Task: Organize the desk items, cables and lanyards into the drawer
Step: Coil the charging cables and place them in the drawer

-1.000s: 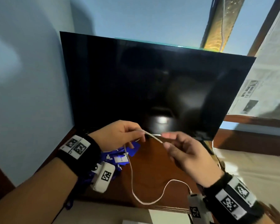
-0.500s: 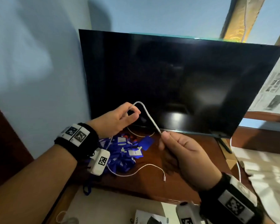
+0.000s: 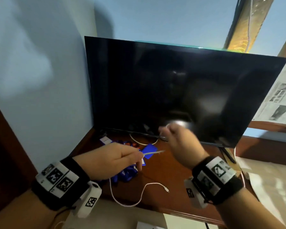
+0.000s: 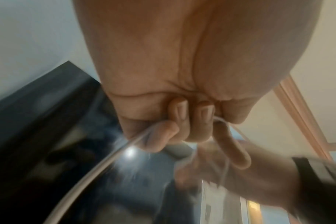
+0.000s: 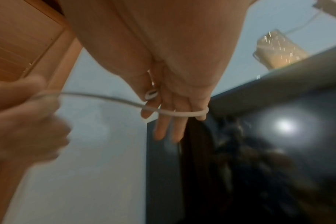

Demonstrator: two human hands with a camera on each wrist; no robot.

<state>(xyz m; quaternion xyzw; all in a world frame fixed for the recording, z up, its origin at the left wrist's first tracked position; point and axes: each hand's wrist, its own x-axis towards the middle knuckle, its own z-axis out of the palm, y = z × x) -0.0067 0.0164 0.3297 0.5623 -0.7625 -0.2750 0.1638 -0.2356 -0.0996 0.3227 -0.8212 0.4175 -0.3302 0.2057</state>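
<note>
A dark wooden desk stands in the corner of a room with pale blue walls. A large black screen stands at the back of it, switched off, with a dim glare on the glass. In front of the screen lies a heap of blue lanyards with small cards among them. Newspaper sheets hang on the right, and a pale surface shows below the desk's front edge.

The left hand hovers low over the lanyards, palm down, its fingers curled and pinching a white cable. From that hand the cable drops in a loose loop onto the desk, its free plug end lying on the wood near the front edge. The right hand is raised higher, in front of the screen's lower edge. In the right wrist view its fingers point forward, fairly straight, and the cable is looped round them, with a white plug lying against the palm. Both wrists wear black bands with printed square markers.

The right hand is blurred in the head view, so its fingertips are hard to make out there. The left wrist view shows curled fingers on the cable, but the far side is smeared. No drawer can be clearly made out.
</note>
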